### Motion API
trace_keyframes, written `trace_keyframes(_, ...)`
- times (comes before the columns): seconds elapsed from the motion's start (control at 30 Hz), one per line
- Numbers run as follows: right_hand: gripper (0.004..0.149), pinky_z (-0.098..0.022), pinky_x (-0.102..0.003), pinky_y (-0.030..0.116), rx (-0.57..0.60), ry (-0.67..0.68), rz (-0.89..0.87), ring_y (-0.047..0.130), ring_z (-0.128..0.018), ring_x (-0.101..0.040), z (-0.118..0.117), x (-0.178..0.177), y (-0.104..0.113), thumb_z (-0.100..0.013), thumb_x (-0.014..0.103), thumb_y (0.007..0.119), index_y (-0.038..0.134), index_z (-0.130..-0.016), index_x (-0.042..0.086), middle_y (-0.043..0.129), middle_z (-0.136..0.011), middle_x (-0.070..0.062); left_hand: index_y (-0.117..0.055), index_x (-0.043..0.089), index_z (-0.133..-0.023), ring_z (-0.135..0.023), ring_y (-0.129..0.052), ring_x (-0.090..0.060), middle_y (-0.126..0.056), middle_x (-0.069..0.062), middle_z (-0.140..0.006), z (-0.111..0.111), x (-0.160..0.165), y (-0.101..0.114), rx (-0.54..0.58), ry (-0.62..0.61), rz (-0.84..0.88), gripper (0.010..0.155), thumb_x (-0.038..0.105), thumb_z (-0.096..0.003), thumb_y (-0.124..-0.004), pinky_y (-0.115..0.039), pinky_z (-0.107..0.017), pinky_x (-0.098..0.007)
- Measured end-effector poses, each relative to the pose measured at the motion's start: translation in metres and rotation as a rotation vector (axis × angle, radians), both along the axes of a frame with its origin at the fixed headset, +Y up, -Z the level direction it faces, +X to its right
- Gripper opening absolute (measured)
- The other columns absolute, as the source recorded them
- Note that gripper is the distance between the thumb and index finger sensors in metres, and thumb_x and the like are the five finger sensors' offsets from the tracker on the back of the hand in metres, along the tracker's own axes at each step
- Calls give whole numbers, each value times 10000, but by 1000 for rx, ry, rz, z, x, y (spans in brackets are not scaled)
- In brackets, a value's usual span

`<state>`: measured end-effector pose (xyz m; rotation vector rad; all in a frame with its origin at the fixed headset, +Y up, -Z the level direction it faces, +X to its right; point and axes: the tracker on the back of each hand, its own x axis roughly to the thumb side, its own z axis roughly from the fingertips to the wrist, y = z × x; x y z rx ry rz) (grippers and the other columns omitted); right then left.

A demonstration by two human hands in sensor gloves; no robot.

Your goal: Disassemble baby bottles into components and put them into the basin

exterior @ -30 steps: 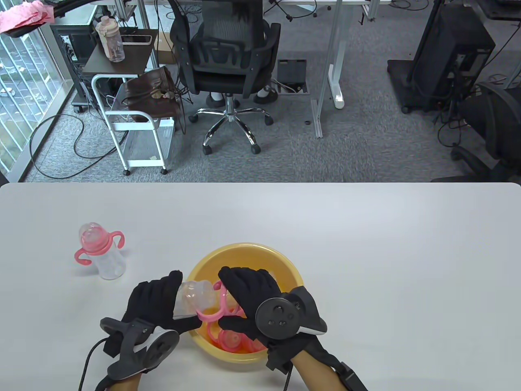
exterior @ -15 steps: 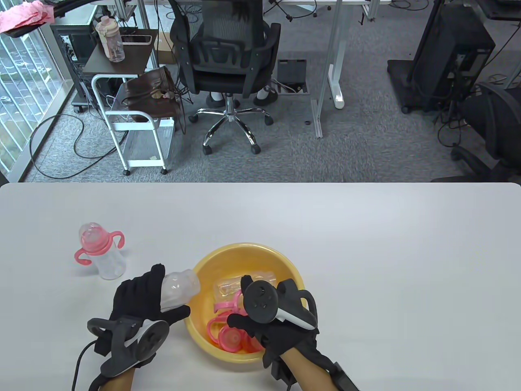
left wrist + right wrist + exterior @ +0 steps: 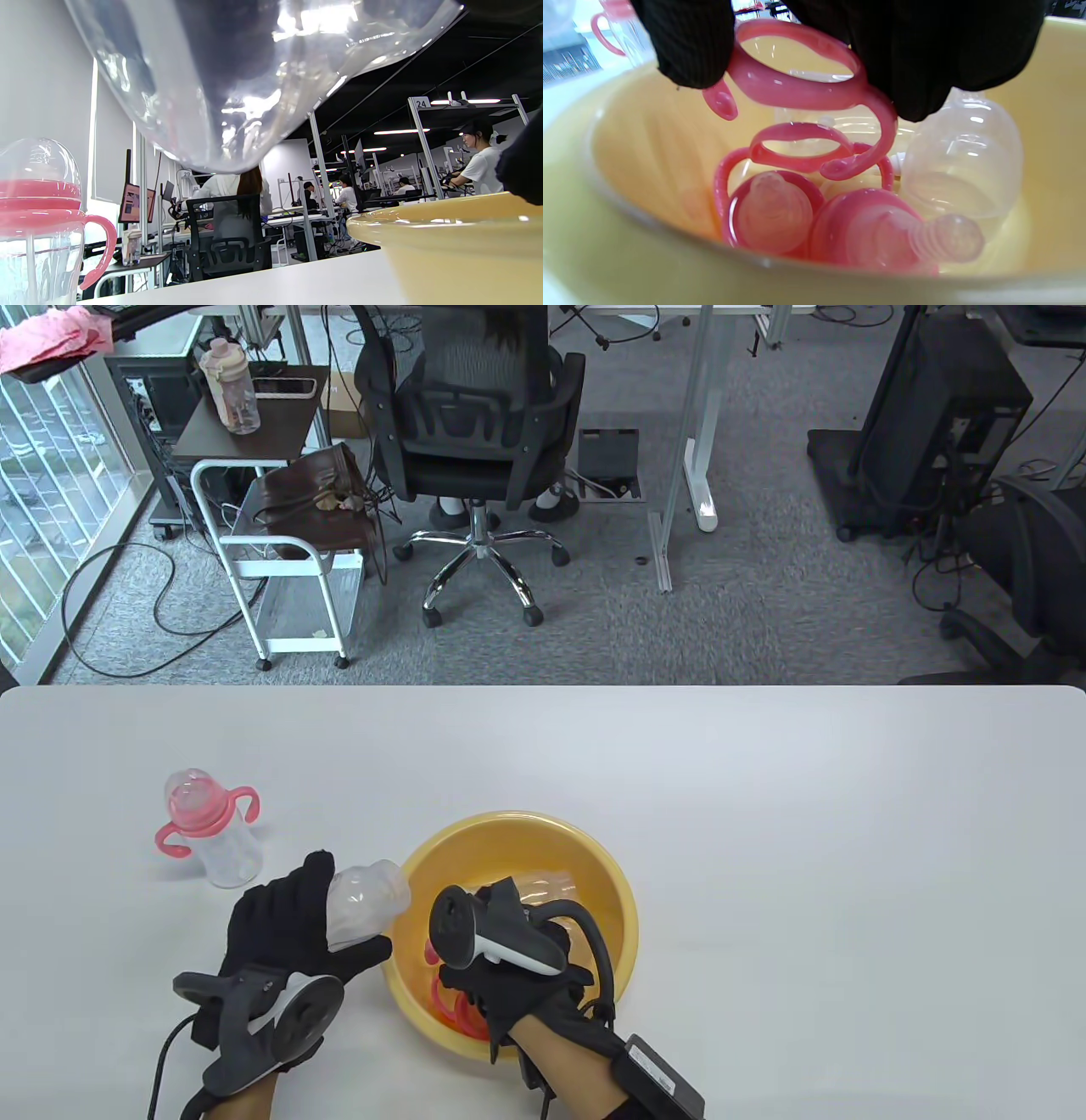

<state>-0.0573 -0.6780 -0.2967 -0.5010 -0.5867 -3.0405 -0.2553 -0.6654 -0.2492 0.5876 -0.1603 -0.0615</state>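
My left hand (image 3: 293,929) grips a clear bottle body (image 3: 366,902) just left of the yellow basin (image 3: 612,875); the body fills the top of the left wrist view (image 3: 237,80). My right hand (image 3: 502,984) reaches down inside the basin and pinches a pink handle ring (image 3: 797,87) between thumb and fingers, above the parts lying there. In the basin lie another pink handle ring (image 3: 799,148), two pink collars with teats (image 3: 774,214) (image 3: 882,239) and a clear cap (image 3: 963,163). An assembled bottle (image 3: 208,827) with pink handles stands upright at the left.
The white table (image 3: 764,814) ends at its far edge, with an office chair (image 3: 475,415) and a small cart (image 3: 280,560) on the floor beyond. A cable (image 3: 165,1060) trails from my left wrist.
The pink handle ring has come off the bottle body in my right hand, which has dropped into the basin and turned over. My left hand has drawn the bare body leftward.
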Motion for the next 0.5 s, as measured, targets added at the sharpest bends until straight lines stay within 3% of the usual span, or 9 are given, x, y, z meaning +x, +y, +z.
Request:
trace_keyframes(0.23, 911, -551, -679, 745, -6, -4, 84, 882, -760, -557, -1, -14, -10, -559, 541, 710, 419, -1099, -133, 717, -941, -386, -527, 101, -1072, -766, -997, -281, -852, -115, -910, 0, -2, 1, 0, 7, 15, 1037, 782, -295, -627, -768, -655, -533)
trace_keyframes(0.5, 888, -566, -688, 725, -55, -11, 81, 860, -781, -570, -4, -14, -19, -571, 541, 673, 415, -1109, -117, 700, -962, -383, -525, 104, -1073, -767, -996, -281, -850, -114, -912, 0, -3, 1, -9, 9, 19, 1038, 783, -295, -625, -768, -657, -532)
